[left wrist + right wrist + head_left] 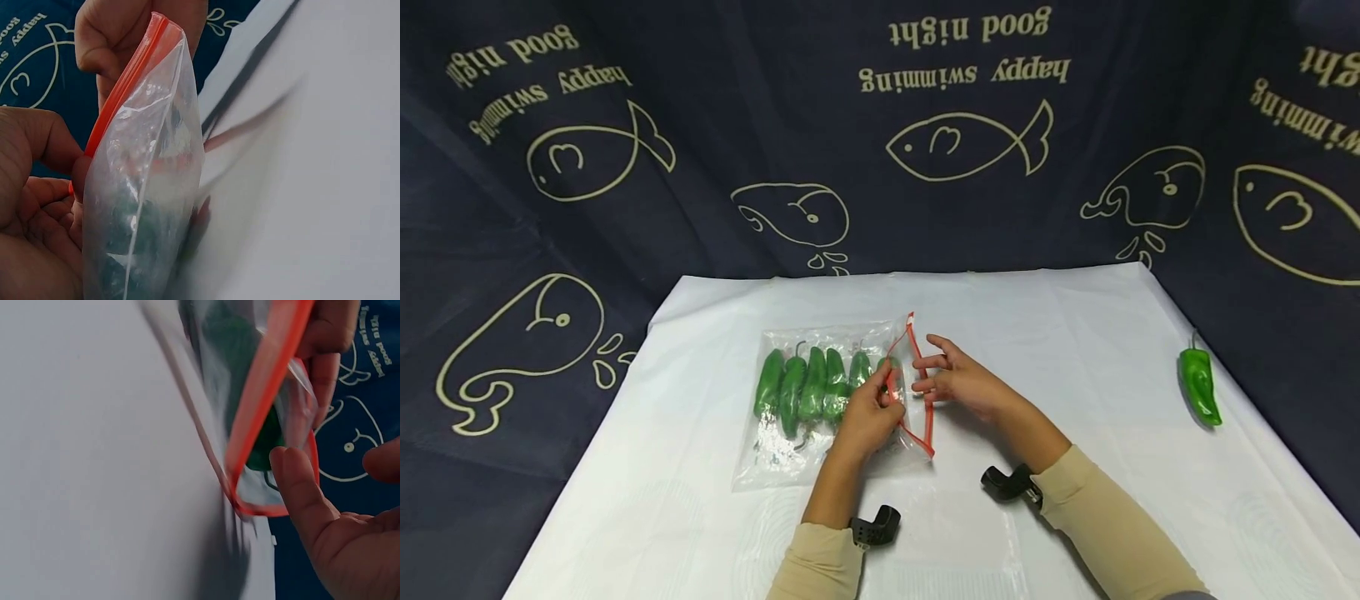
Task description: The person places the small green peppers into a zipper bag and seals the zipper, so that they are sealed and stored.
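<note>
A clear zip bag (748,471) with a red zip edge lies on the table, its mouth spread apart toward the right. Inside it several green chili peppers (814,385) sit side by side. My left hand (867,418) pinches the near-left lip of the mouth between thumb and fingers; the left wrist view shows the red zip strip (128,81) rising from that grip. At the mouth's right side, my right hand (966,385) holds its fingers spread and extended, fingertips overlapping the red edge. A pepper (234,369) shows through the plastic in the right wrist view.
One more green pepper (1199,387) lies apart near the table's right edge. Flat clear plastic (955,575) lies on the white tablecloth (1075,333) at the near side. Behind the table hangs a dark blue printed cloth (790,100).
</note>
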A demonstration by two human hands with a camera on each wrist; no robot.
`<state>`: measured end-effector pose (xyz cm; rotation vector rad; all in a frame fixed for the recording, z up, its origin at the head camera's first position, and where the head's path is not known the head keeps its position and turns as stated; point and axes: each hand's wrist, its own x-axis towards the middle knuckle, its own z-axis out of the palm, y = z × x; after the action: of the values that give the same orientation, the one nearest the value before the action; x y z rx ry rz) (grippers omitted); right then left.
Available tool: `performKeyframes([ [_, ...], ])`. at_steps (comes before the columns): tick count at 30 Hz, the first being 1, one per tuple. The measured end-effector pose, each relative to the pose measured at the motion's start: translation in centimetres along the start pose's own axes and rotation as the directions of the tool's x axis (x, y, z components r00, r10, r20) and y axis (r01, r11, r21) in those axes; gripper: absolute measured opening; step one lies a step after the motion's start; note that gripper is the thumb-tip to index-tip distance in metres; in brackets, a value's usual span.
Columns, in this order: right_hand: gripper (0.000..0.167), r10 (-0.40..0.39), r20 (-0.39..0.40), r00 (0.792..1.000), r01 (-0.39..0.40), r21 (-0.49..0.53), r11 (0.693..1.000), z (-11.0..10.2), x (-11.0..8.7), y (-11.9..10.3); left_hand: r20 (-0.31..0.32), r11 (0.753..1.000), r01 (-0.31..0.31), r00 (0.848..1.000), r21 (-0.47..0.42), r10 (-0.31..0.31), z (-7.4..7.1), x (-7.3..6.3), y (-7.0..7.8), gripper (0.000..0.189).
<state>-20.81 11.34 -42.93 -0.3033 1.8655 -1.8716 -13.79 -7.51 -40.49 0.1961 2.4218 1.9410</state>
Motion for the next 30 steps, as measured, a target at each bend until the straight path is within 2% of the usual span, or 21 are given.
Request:
performKeyframes([
  [3,0.077,-0.004,0.001,1.000,0.004,-0.008,1.000,-0.4,-0.3,-0.2,-0.006,1.000,0.007,1.000,0.008,-0.007,0.1,0.1,0.0,0.072],
  [6,0.077,-0.007,0.000,1.000,0.007,-0.015,1.000,-0.9,-0.5,-0.2,-0.002,1.000,0.010,1.000,0.001,-0.010,0.2,0.4,-0.7,0.072],
  [14,0.077,-0.021,-0.012,1.000,0.020,-0.056,0.998,-2.2,-1.3,-0.9,-0.016,1.000,0.000,1.000,-0.006,0.000,0.8,2.0,-4.6,0.076],
  [19,0.072,-0.040,-0.060,0.997,0.034,-0.100,0.994,-3.1,-2.5,-1.9,-0.016,1.000,-0.008,1.000,-0.001,0.008,0.8,2.3,-4.9,0.078],
  [24,0.057,-0.056,-0.102,0.993,0.041,-0.144,0.989,-4.0,-4.1,-2.5,0.006,1.000,0.007,1.000,-0.004,-0.007,0.9,2.4,-4.8,0.078],
  [27,0.053,-0.075,-0.112,0.991,0.056,-0.168,0.984,-4.5,-4.9,-2.7,0.017,1.000,0.026,1.000,0.005,-0.026,0.7,2.2,-4.9,0.077],
  [30,0.052,-0.099,-0.104,0.990,0.080,-0.179,0.981,-5.1,-5.3,-2.8,-0.005,0.999,0.027,1.000,0.022,-0.027,0.2,2.0,-4.9,0.076],
])
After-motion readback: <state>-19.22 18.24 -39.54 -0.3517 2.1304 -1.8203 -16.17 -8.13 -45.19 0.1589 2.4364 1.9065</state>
